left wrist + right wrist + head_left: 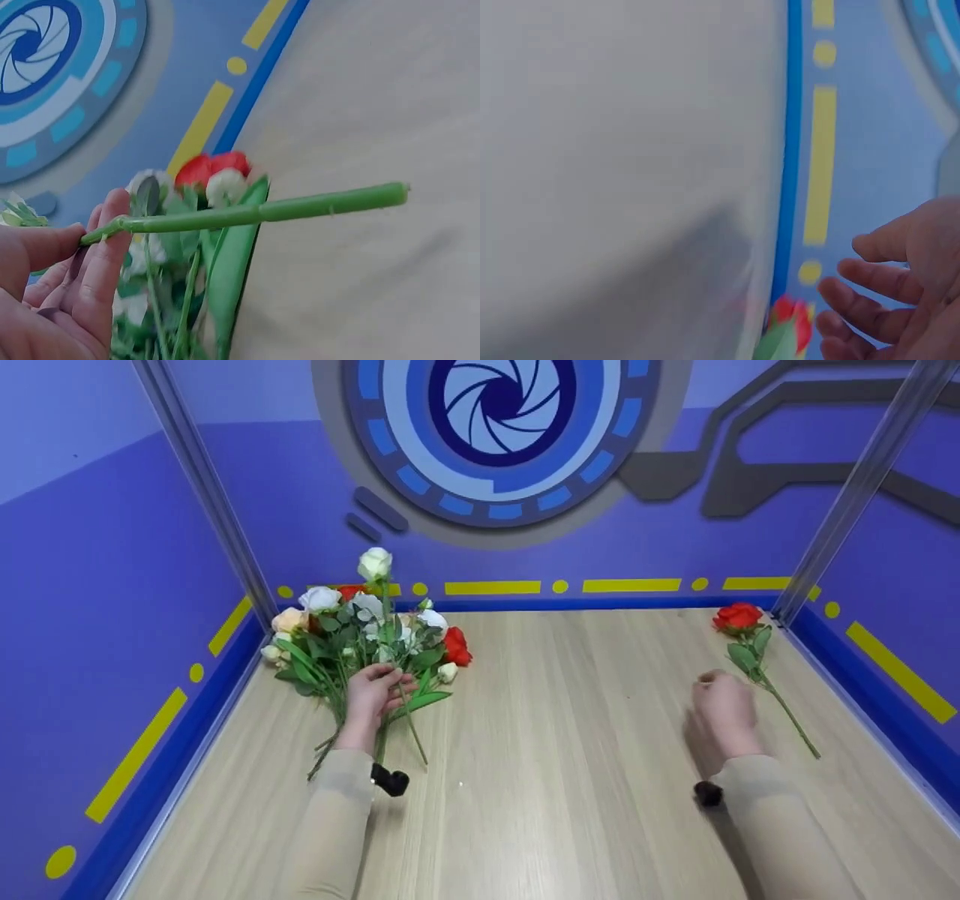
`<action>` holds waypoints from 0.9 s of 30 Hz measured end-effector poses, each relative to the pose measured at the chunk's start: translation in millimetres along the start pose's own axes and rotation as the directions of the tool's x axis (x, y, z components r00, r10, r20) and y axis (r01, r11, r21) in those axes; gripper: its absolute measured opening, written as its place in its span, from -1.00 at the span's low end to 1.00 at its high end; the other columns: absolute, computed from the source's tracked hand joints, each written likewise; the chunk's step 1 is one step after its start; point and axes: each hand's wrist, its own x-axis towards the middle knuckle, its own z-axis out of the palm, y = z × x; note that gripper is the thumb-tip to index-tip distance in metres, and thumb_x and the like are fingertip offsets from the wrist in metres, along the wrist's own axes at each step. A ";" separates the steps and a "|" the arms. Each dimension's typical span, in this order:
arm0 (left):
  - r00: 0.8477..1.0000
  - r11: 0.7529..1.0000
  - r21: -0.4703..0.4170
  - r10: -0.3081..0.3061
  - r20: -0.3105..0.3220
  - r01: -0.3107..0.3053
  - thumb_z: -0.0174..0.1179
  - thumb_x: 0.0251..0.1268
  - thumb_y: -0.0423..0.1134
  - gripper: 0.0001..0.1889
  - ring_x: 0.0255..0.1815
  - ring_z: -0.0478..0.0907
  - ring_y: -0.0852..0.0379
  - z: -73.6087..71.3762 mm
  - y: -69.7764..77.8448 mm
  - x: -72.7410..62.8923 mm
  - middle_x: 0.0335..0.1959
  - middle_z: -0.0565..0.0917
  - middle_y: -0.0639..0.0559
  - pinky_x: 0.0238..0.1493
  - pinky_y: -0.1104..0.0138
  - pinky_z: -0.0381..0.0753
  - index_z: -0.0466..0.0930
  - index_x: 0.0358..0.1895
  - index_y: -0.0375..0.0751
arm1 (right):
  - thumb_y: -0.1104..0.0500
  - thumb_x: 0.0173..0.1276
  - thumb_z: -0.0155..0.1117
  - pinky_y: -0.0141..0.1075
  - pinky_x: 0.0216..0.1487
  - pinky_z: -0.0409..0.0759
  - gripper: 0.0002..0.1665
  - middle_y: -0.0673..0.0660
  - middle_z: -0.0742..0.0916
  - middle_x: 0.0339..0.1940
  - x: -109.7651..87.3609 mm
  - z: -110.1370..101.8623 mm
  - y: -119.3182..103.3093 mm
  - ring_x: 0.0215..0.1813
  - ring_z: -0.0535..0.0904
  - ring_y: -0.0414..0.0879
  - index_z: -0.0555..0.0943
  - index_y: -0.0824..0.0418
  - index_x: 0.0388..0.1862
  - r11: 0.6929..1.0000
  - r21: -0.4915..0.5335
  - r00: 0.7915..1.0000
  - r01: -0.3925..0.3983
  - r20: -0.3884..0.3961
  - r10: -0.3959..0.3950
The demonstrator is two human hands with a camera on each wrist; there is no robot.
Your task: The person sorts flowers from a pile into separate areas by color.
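Note:
Between thumb and fingers my left hand (373, 694) pinches the stem of a white rose (375, 564), raised above a pile of flowers. In the left wrist view its green stem (322, 205) sticks out past the fingers to the right. Beneath lies the pile of artificial flowers (322, 624), with white, peach and red blooms and long leaves. My right hand (725, 709) hovers over the table, fingers loosely bent and holding nothing, as the right wrist view shows. A single red rose (737, 616) lies just beyond it, its stem pointing toward the front right.
The wooden table (555, 735) is bounded by a blue-purple back wall (270, 502) and side walls with yellow dashes. Metal posts (202, 472) stand at both back corners. Red flowers (456, 646) edge the pile's right side.

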 end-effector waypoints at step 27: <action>0.973 0.994 -0.092 0.077 0.218 -0.058 0.13 0.53 -0.40 -0.79 -0.23 0.84 -0.02 125.3 -65.6 -54.9 -0.15 0.82 -0.28 -0.28 0.21 0.82 0.41 0.10 -0.37 | 0.30 0.38 0.41 -0.44 -0.40 0.64 -0.77 0.19 0.83 -0.36 -112.9 139.6 -175.3 -0.44 0.66 -0.28 0.73 0.50 -0.15 0.748 0.663 0.850 0.015 0.386 -0.359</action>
